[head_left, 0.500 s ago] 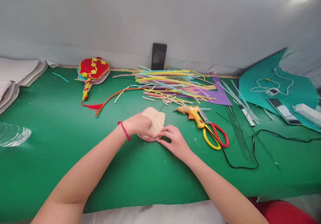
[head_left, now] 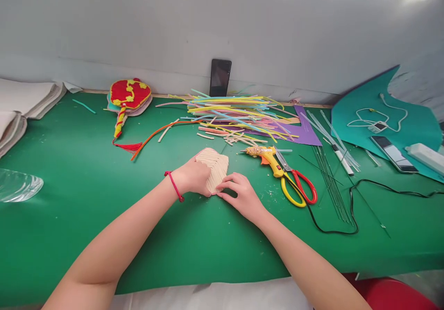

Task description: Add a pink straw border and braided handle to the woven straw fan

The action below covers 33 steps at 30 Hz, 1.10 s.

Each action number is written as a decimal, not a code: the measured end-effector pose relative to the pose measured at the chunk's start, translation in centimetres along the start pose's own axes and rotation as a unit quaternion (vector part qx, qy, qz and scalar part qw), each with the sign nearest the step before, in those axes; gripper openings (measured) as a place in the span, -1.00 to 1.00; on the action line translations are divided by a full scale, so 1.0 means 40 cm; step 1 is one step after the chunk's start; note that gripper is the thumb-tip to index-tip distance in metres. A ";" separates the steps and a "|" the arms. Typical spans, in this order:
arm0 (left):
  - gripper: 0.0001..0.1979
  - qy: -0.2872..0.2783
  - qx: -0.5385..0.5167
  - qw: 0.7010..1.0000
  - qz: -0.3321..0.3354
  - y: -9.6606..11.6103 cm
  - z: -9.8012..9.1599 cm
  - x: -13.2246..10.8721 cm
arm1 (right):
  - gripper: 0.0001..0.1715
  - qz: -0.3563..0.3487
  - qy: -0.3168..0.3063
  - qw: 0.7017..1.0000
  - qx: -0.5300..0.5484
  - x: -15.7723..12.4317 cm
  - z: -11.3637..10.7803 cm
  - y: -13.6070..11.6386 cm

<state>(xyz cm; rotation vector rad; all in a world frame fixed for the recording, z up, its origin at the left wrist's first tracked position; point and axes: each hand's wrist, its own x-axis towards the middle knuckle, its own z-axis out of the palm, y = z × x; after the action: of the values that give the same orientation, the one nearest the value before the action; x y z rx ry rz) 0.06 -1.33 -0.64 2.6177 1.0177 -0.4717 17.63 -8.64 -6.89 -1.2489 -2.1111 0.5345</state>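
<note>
A small fan-shaped piece (head_left: 215,165) covered in rows of cream-coloured strips lies on the green table (head_left: 86,176) in front of me. My left hand (head_left: 193,177), with a red cord on its wrist, grips the piece's left and near edge with curled fingers. My right hand (head_left: 243,194) touches the near right edge of the piece, its fingertips pinched against the strips. A yellow glue gun (head_left: 268,157) lies just right of the piece, its nozzle pointing left.
Red-and-yellow scissors (head_left: 298,185) lie beside the glue gun, a black cable (head_left: 350,208) looping past them. Behind is a pile of coloured strips (head_left: 239,113), purple sheet (head_left: 307,132), a finished red-and-yellow fan (head_left: 130,95), a propped phone (head_left: 219,77), thin wires (head_left: 331,176), and teal sheet (head_left: 385,120).
My left hand has slid a little toward me along the piece's edge, covering its pink rim. The right hand has stayed put.
</note>
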 end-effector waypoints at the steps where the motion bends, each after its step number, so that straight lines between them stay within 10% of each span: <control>1: -0.51 0.003 0.001 1.000 0.001 0.000 0.000 0.000 | -0.90 0.000 -0.002 1.000 0.000 0.000 -0.001 0.000; 11: -0.57 0.018 -0.013 1.000 0.011 -0.004 0.005 0.001 | -0.89 0.003 0.003 1.000 -0.004 0.001 0.003 -0.002; 18: -0.57 -0.080 -0.037 0.996 0.007 -0.029 -0.031 0.005 | -0.91 0.001 0.006 1.000 0.003 0.001 0.003 -0.002; 33: -0.66 -0.043 -0.002 0.999 0.010 -0.025 -0.022 0.011 | -0.90 0.005 0.006 1.000 -0.012 0.003 0.002 -0.005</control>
<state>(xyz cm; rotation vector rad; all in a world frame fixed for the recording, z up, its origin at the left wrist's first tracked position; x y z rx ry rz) -0.17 0.00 -0.15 2.5766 0.9630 -0.5723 17.41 -8.63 -6.81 -1.2731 -2.1087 0.5067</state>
